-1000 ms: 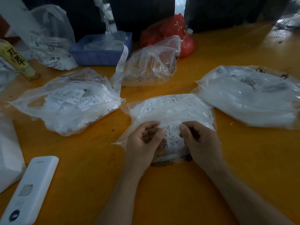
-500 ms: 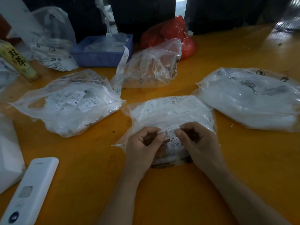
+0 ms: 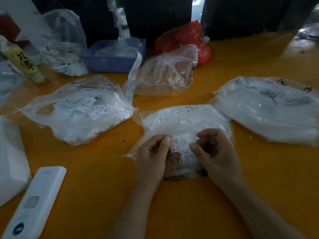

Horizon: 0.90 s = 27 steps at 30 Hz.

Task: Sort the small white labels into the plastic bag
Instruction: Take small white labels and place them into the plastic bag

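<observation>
A small white label (image 3: pixel 180 141) marked XL is pinched at its edges by the curled fingers of the left hand (image 3: pixel 151 157) and the right hand (image 3: pixel 215 152), just over a clear plastic bag (image 3: pixel 186 121) on the orange table (image 3: pixel 103 178).

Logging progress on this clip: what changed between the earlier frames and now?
The left hand and right hand drew slightly apart over the plastic bag. The label, pinched between both a second ago, now shows flat with its XL marking; the left hand holds its edge, while the right hand's hold is unclear. The other bags, the blue tray and the table stayed as they were.
</observation>
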### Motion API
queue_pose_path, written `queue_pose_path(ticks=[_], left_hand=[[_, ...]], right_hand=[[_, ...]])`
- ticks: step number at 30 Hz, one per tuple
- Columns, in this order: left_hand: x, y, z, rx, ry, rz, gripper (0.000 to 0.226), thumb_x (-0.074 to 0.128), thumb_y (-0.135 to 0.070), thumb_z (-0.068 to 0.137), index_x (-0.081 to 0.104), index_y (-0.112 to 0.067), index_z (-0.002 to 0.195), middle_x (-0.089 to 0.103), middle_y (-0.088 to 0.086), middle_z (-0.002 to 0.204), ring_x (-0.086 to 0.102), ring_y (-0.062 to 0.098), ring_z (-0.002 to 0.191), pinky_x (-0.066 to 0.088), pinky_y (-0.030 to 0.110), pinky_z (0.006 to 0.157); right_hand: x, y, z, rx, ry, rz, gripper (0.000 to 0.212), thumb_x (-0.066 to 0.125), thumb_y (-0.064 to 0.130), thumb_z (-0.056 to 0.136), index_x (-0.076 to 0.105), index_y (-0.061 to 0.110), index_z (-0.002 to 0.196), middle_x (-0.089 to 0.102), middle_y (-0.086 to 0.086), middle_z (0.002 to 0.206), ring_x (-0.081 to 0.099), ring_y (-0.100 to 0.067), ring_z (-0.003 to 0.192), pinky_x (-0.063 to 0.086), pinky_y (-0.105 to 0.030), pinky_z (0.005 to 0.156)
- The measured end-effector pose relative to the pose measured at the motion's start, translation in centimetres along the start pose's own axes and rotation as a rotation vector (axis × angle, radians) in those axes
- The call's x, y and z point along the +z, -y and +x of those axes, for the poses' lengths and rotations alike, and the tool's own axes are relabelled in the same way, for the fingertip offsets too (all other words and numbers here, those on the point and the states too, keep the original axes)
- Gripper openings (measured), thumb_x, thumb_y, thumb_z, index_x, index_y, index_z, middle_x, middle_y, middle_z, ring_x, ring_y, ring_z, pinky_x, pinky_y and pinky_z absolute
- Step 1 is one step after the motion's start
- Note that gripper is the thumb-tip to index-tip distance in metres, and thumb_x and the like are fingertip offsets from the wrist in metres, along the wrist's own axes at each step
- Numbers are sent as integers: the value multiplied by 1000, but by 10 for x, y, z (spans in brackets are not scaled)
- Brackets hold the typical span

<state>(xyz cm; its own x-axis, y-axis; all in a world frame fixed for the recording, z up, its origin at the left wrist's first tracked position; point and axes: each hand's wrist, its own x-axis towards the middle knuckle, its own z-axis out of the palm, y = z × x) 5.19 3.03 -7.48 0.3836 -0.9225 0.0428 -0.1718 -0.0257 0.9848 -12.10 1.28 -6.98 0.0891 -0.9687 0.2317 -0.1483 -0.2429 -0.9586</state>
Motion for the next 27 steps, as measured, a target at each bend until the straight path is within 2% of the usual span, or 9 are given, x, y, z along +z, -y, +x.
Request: queue_pose_path(ticks=[4,7,10,12,15,18,22,24,27], left_hand=[[-16,-26,-4,40,-85,38,16,65,-48,97,76,-38,96,77,-14,81,73,3,66,57,18,56],[-61,-46,30,72,-318,141,12,64,-35,103,74,-35,97,75,-7,68,69,5,51,53,16,47],[-117,-60,85,10,-562,347,20,63,-25,106,71,-21,124,78,2,83,72,9,57,52,22,51],[-148,-62,111,-70,-603,496,28,61,-21,107,63,-15,134,78,14,104,74,18,73,53,27,59],[-172,-57,132,-84,-599,892,29,60,-22,106,63,-10,132,71,23,124,67,41,113,54,48,86],[-176,-54,139,-60,-553,1103,24,58,-20,106,64,-6,125,70,28,116,65,50,110,49,52,79],[-176,-50,140,-70,-534,1114,34,56,-15,107,54,1,136,56,34,134,59,57,115,50,61,90],[-171,-49,134,-27,-556,1085,35,57,-12,106,53,3,138,47,34,140,57,56,116,48,62,94],[-140,-51,108,285,-559,944,25,58,-13,105,60,0,127,52,28,130,57,44,111,50,47,84]], right_hand=[[-1,-2,-1,-19,30,48,30,64,41,90,58,24,114,71,1,92,69,-15,82,54,-20,66],[0,-4,0,-25,46,96,26,62,34,92,59,21,114,69,-3,91,68,-12,80,53,-18,67],[1,-3,-1,-27,70,70,27,60,40,90,58,25,113,69,-1,91,66,-12,80,52,-19,65],[1,-2,-2,-13,77,62,25,59,44,90,58,31,111,69,1,92,67,-15,82,53,-23,66],[2,-1,-3,2,58,-8,22,57,48,89,58,36,108,69,4,91,67,-14,80,53,-25,62],[6,-2,-3,-78,-1,-334,3,58,40,93,55,41,95,65,17,81,64,-2,81,50,-11,64],[6,2,-1,-250,42,-777,6,71,22,90,71,23,96,65,13,91,54,2,70,38,-4,61],[1,3,1,-213,83,-856,10,72,22,92,75,20,102,67,7,95,58,-6,77,39,-12,70],[-7,14,2,-202,61,-810,15,65,29,96,74,21,104,66,10,93,57,0,73,47,-16,68]])
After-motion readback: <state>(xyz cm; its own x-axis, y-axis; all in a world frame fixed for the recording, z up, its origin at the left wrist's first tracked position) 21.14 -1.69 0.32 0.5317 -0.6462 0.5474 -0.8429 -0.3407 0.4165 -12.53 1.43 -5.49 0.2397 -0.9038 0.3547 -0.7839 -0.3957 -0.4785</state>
